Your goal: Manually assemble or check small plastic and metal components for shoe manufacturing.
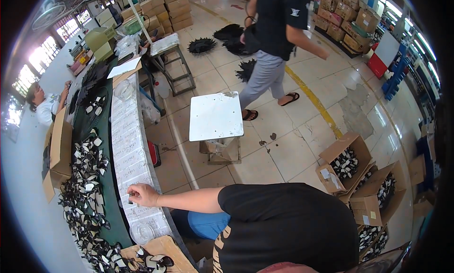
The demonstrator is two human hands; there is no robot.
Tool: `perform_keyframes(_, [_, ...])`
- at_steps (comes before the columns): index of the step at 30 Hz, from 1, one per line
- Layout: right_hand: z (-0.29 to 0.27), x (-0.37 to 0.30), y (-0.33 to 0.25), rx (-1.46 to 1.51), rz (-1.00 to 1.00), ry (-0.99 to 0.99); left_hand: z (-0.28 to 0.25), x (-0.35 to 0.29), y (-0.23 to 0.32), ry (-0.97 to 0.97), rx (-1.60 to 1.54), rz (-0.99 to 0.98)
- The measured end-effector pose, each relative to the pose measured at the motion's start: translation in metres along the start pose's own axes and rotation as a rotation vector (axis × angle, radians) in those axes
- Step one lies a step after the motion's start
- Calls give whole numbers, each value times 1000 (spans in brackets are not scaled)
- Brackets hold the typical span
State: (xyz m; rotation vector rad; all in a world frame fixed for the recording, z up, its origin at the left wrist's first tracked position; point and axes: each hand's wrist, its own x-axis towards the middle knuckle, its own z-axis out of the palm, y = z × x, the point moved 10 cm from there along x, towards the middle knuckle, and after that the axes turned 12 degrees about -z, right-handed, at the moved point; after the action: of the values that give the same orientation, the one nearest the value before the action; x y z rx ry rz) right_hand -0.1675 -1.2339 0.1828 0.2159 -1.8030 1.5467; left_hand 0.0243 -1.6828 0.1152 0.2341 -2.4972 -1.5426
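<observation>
Standing open far L, a carton, co-worker just past it. Next, big pile of blk/white pcs along a green strip; looks like small shoe parts, can't confirm. Then the bench, papered white, w/ clear dish at the near end, 2nd dish farther up. Cardboard sheet at the bench's lower end, a few more pcs on it.

Right hand reaches over the bench, between the 2 dishes, nearer the lower one. Fingers bent, tips close together, down by the paper; tiny dark/pale bit at the tips, on the pile side of the bench. Can't tell if gripped or only touched. Left hand n/a, out of view.

Step, best guess: handling one small pc at the bench. Next move prob calls for a sure fingertip pinch, then a short lift clear of the paper; bit's small, could slip.

R of that: white-topped stool, person mid-stride behind, cartons of similar pcs far R.
</observation>
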Motion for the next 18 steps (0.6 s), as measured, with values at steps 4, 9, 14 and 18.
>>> perform_keyframes(4, [0,0,0,-26,7,-2,-16,-8,-13,10,-55,-55])
perform_keyframes(9, [-2,0,-4,-31,-14,20,-28,-15,-26,13,-130,-118])
perform_keyframes(14, [-4,-1,-6,-37,-19,31,-38,-20,-38,16,-202,-185])
perform_keyframes(18, [0,-2,-7,-35,8,21,-59,-34,-52,51,-256,-250])
